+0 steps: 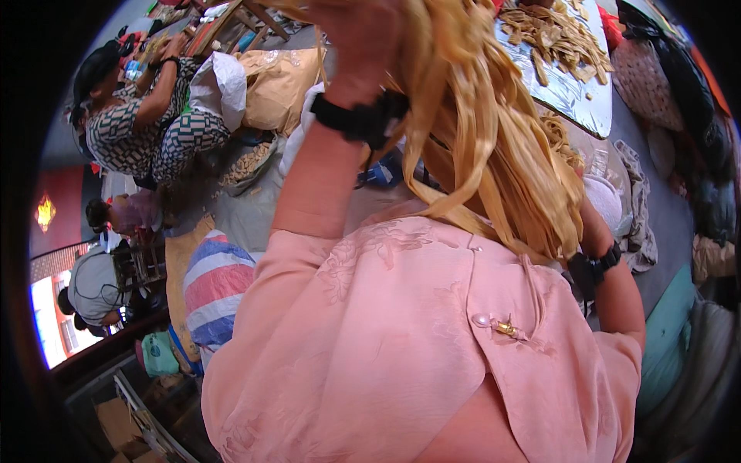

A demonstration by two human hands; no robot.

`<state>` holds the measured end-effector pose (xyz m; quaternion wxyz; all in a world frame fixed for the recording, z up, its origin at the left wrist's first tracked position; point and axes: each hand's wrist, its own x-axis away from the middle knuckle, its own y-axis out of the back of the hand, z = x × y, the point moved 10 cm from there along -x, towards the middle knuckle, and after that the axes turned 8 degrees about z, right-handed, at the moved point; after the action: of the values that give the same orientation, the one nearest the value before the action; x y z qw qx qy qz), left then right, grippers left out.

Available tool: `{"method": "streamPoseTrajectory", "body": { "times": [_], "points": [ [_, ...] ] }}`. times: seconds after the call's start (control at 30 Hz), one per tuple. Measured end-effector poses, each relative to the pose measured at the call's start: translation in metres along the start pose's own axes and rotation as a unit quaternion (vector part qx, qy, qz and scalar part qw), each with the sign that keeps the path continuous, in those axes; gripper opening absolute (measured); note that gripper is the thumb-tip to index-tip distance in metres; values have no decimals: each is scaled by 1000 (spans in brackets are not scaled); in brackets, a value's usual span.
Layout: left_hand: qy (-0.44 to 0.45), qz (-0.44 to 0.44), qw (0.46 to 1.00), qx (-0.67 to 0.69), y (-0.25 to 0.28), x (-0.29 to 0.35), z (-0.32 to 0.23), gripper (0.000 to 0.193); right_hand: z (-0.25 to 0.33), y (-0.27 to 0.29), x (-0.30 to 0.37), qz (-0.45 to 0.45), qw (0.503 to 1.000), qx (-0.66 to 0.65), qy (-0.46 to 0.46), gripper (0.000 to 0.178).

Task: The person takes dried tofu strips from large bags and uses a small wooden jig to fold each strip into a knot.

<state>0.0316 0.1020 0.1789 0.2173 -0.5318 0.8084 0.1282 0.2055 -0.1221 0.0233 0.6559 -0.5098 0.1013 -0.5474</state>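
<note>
Evidently limp stuff: a thick bundle of tan strips, raised in front of the pink shirt, nearer than the table and overlapping that table's left edge in view. Right hand at the lower end, mostly hidden behind it; cannot tell how it grips. Left hand beside the upper part, blurred; cannot tell whether clenched. Long axis slants from top centre down toward the person's right; lower end by the shirt, upper end out of frame. Judged light per strip, weightier massed; soft, smooth, maybe slippery, liable to fan out. Best held round its whole girth, near both ends. Beyond: a similar heap, inside the table's right edge.
</note>
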Motion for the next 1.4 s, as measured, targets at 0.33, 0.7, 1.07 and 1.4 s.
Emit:
{"method": "streamPoseTrajectory", "body": {
  "times": [0.33, 0.7, 1.07, 1.4],
  "points": [
    [6, 115, 956, -270, -40, 116, 68, 57, -9, -24, 14, 63, 948, 301, -86, 95],
    [378, 195, 905, 17, 9, 111, 194, 28, 38, -87, -53, -3, 943, 331, -40, 48],
    [391, -45, 896, 204, 96, 119, 240, 37, 51, -99, -126, -58, 914, 394, -84, 27],
    [382, -142, 905, 126, 85, 136, 214, 20, 44, -54, -259, 3, 818, 572, -61, 29]
  ]
}}
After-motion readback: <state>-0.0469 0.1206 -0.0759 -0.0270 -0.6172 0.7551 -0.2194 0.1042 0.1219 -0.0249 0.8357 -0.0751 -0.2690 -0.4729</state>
